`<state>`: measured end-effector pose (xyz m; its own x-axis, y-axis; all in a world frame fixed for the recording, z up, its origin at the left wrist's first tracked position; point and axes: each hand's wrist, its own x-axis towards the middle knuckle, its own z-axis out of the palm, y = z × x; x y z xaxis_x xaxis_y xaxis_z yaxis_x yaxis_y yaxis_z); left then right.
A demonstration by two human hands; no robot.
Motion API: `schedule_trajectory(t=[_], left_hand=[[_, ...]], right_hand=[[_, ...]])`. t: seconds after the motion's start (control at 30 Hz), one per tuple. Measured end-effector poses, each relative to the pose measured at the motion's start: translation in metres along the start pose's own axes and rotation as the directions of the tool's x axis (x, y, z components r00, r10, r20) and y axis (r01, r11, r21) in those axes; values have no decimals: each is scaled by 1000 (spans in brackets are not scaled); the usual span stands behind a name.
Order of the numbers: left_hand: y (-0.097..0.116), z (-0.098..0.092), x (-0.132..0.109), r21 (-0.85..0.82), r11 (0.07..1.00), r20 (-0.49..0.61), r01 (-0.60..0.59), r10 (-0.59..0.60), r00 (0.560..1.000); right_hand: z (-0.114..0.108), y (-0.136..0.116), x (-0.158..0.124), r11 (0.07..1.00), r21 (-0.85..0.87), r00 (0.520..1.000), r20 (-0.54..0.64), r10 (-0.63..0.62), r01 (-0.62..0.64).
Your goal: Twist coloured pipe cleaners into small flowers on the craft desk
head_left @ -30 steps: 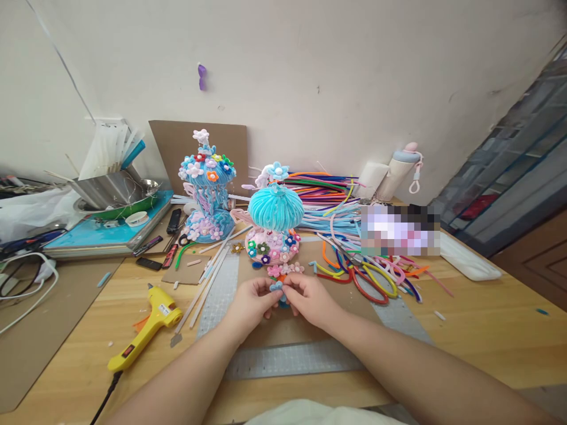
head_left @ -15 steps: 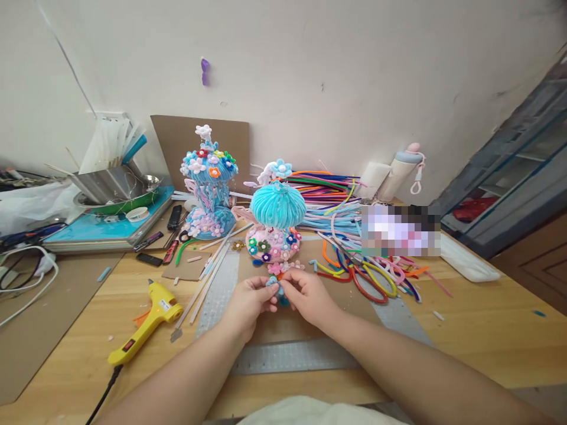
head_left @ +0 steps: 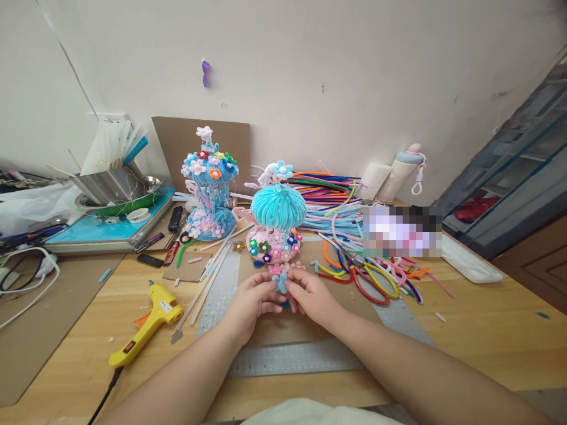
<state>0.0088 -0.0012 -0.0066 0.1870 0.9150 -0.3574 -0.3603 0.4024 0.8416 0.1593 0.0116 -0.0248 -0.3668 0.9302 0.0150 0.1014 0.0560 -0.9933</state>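
Between my two hands is a small light-blue pipe-cleaner flower [head_left: 280, 283]. My left hand [head_left: 254, 301] pinches it from the left, thumb and forefinger on a petal. From the right, my right hand [head_left: 308, 293] grips it with thumb and fingertips. Just behind it lie pink flowers [head_left: 277, 268], and a bit of darker blue shows below my fingers. Past them stands a fuzzy jellyfish-like figure with a turquoise dome [head_left: 278, 206] and a pink base [head_left: 270, 247] covered in small flowers. A second blue flowered figure [head_left: 210, 171] stands farther left.
A yellow hot glue gun [head_left: 155, 321] lies left of my arm, near white sticks [head_left: 206, 289]. Scissors [head_left: 372, 283] and coloured pipe cleaners [head_left: 330, 218] lie to the right. Cardboard [head_left: 305, 327] covers a grey cutting mat [head_left: 301, 359]. A metal bowl [head_left: 110, 186] stands back left.
My fingers have turned the light-blue flower so its petals now face me more fully. An orange bit beside it is no longer visible. Both hands stay in nearly the same place.
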Motion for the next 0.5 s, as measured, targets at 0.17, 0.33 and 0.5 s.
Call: schedule_trajectory(t=[0.17,0.33,0.5], left_hand=[[1,-4,2,142,988,-24,-68,72,997],[2,-1,1,154,983,11,-101,100,995],[0,0,0,260,950,7,-172,176,984]], right_hand=[[-1,4,0,999,10,999,-23,39,-39],[1,2,0,998,30,997,53,47,-49],[2,-7,-4,1000,7,998,63,6,-6]])
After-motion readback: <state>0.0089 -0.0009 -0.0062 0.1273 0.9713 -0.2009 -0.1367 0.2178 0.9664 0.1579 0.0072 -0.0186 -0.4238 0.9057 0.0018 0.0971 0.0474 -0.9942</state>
